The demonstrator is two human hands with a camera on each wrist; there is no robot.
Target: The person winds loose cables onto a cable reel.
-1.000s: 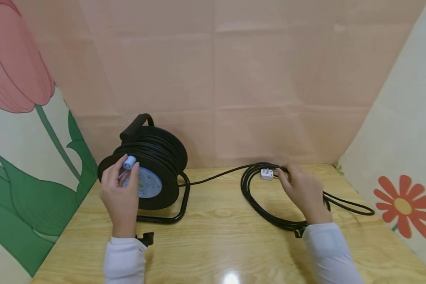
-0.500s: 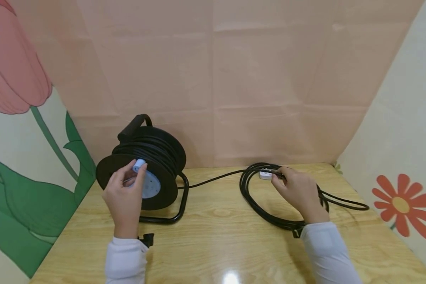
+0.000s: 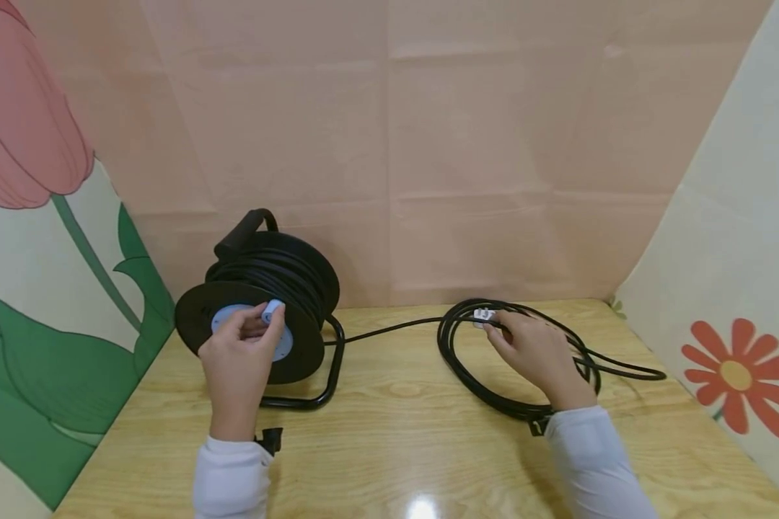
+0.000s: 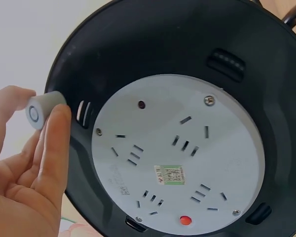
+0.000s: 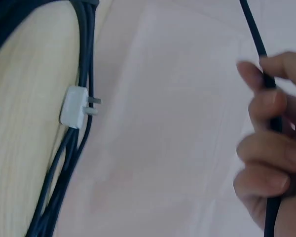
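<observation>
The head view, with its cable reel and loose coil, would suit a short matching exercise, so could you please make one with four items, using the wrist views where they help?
Column one
1. Left hand
2. Right hand
3. Plug
4. Carry handle

Column two
A. White, with metal prongs showing
B. Holding the black cable
C. Rising above the reel
D. Pinching the small cylindrical knob

Right pairs: 1-D, 2-B, 3-A, 4-C

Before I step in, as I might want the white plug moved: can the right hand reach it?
Probably yes: the plug lies near the right hand, with open space between, though that hand grips the cable.
</observation>
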